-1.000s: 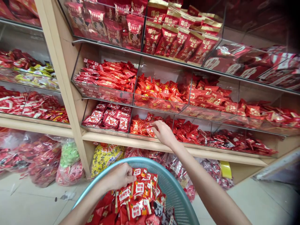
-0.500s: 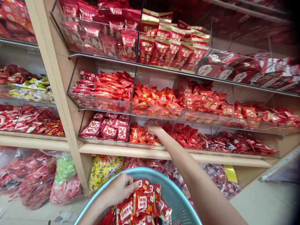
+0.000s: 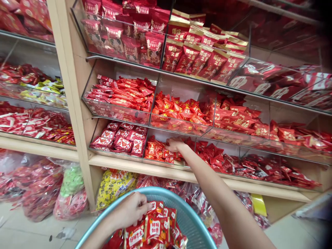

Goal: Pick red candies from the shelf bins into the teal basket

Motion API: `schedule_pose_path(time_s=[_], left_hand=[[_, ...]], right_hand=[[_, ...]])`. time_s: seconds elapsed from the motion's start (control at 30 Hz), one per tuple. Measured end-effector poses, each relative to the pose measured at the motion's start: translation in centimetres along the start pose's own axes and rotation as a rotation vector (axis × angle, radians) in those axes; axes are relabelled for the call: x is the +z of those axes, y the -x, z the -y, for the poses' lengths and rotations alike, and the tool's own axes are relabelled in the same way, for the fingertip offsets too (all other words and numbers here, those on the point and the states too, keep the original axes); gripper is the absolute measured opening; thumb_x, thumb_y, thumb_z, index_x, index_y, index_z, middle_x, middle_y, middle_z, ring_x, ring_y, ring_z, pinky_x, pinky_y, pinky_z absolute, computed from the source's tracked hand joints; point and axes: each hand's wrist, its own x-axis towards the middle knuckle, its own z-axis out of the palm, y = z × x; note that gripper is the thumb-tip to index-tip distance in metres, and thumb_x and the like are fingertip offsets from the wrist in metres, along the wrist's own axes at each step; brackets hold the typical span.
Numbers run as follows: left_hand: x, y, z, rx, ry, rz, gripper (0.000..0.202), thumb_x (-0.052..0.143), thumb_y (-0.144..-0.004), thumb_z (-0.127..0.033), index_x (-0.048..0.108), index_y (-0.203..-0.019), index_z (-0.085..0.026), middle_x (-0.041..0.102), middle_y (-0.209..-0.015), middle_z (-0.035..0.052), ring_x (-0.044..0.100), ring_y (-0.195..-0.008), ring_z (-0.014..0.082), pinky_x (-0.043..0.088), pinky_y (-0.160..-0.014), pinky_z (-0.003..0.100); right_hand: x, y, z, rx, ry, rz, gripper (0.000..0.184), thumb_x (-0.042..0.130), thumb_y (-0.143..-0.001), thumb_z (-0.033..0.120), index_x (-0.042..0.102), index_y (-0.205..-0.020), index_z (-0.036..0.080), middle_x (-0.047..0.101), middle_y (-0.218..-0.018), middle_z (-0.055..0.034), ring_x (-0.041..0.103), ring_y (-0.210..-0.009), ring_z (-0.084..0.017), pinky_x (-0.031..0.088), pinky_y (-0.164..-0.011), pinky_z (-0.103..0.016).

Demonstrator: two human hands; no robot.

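A light-blue plastic basket (image 3: 195, 211) sits below the shelf, holding red snack packets (image 3: 157, 229) with white labels and orange fruit prints. My left hand (image 3: 135, 209) is inside it, fingers curled closed against a packet at the top of the pile; its fingertips are partly hidden. My right arm reaches into the lowest shelf row. There my right hand (image 3: 176, 144) has its fingers bent down among small red wrapped packets (image 3: 155, 149); the fingertips are partly hidden by the pile.
Clear-fronted bins of red packets (image 3: 124, 97) fill the shelves above. White-and-red heart packets (image 3: 123, 141) lie in the bin left of my right hand. Below the wooden ledge (image 3: 124, 166) are a yellow bag (image 3: 115, 185) and other plastic bags. A wooden upright (image 3: 74, 90) divides the shelves.
The view has shifted, so the shelves appear slightly farther right. My right hand stays in the same bin, its fingers shifted a little over the packets. My left hand stays in the basket.
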Motion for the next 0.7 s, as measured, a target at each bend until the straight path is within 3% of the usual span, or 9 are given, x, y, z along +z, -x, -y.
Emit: schedule_pose_path(time_s=[0.13,0.3,0.43,0.6,0.7], left_hand=[[-0.1,0.1,0.0,0.011,0.007,0.001,0.046,0.039,-0.079,-0.06,0.045,-0.066,-0.016,0.053,-0.055,-0.0007,0.05,-0.043,0.0106,0.029,-0.038,0.018],[-0.4,0.4,-0.2,0.03,-0.003,0.0,0.046,0.038,-0.08,-0.06,0.046,-0.066,-0.016,0.052,-0.053,-0.0011,0.049,-0.044,0.0102,0.031,-0.04,0.018],[-0.4,0.4,-0.2,0.016,0.015,0.006,0.046,0.038,-0.079,-0.061,0.045,-0.066,-0.017,0.051,-0.053,-0.0017,0.049,-0.043,0.0105,0.031,-0.04,0.018],[-0.3,0.3,-0.2,0.007,0.016,-0.004,0.046,0.037,-0.079,-0.06,0.045,-0.067,-0.017,0.051,-0.054,-0.0015,0.05,-0.045,0.0112,0.031,-0.04,0.018],[-0.4,0.3,-0.4,0.001,0.014,-0.005,0.045,0.038,-0.078,-0.06,0.044,-0.066,-0.017,0.05,-0.054,-0.0018,0.05,-0.044,0.0109,0.032,-0.041,0.018]], right_hand=[[0.0,1.8,0.2,-0.017,-0.022,0.029,0.033,0.047,-0.08,0.032,0.066,-0.1,0.015,0.065,-0.108,-0.0162,0.06,-0.097,-0.029,0.043,-0.079,-0.035],[-0.3,3.1,-0.9,-0.012,-0.081,-0.017,0.034,0.034,-0.089,0.029,0.064,-0.102,0.019,0.064,-0.111,-0.0103,0.06,-0.099,-0.023,0.043,-0.079,-0.029],[-0.5,1.8,-1.9,0.029,-0.11,-0.076,0.036,0.028,-0.093,0.023,0.059,-0.111,0.018,0.058,-0.121,-0.01,0.054,-0.108,-0.022,0.041,-0.086,-0.031],[1.4,-0.9,-2.2,0.073,-0.121,-0.027,0.032,0.046,-0.091,0.036,0.054,-0.114,0.016,0.055,-0.12,-0.009,0.054,-0.105,-0.021,0.043,-0.089,-0.043],[2.5,-2.0,-2.2,0.109,-0.106,0.011,0.034,0.05,-0.089,0.036,0.052,-0.117,0.017,0.052,-0.122,-0.0089,0.053,-0.105,-0.022,0.044,-0.089,-0.045]])
